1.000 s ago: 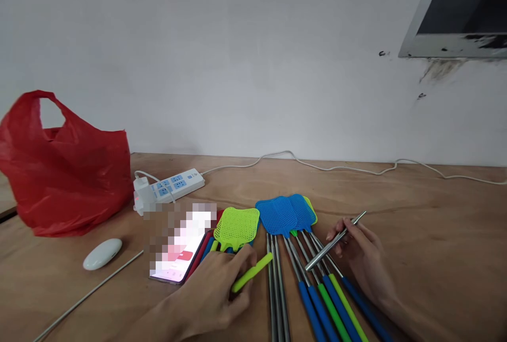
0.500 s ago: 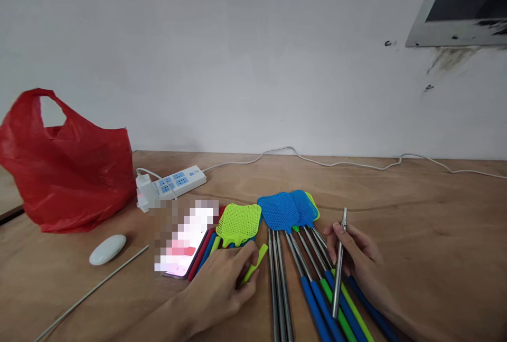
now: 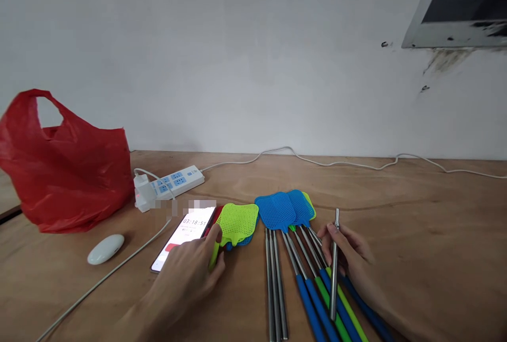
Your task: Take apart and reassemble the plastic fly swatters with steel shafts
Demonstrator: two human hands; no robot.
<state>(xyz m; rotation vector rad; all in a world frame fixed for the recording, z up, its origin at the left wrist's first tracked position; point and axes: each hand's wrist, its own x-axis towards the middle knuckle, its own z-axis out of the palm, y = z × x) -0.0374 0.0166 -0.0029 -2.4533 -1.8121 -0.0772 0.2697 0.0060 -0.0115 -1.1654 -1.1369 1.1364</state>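
Observation:
My left hand [image 3: 190, 265] is closed on a yellow-green handle sleeve [image 3: 214, 256], low beside the phone. Its back hides most of the red and blue sleeves there. Just beyond its fingers lies a yellow-green fly swatter head [image 3: 237, 221], partly over a blue one. My right hand [image 3: 350, 252] pinches a bare metal swatter rod [image 3: 334, 278], thin end up. Beneath that rod are several fly swatters with blue heads [image 3: 275, 211], metal shafts and blue, green or yellow-green handles [image 3: 312, 307]. Bare metal rods [image 3: 276, 289] lie side by side between my hands.
A lit phone [image 3: 186, 231] lies left of the sleeves. Behind it is a white power strip [image 3: 178, 181] with a plug and cables. A red plastic bag [image 3: 67, 168] and a white oval object [image 3: 105, 249] are at the left. A wall closes off the table's back.
My left hand has moved left with the yellow-green sleeve, from beside the metal rods to the sleeves near the phone. My right hand still holds its rod, now slightly more upright.

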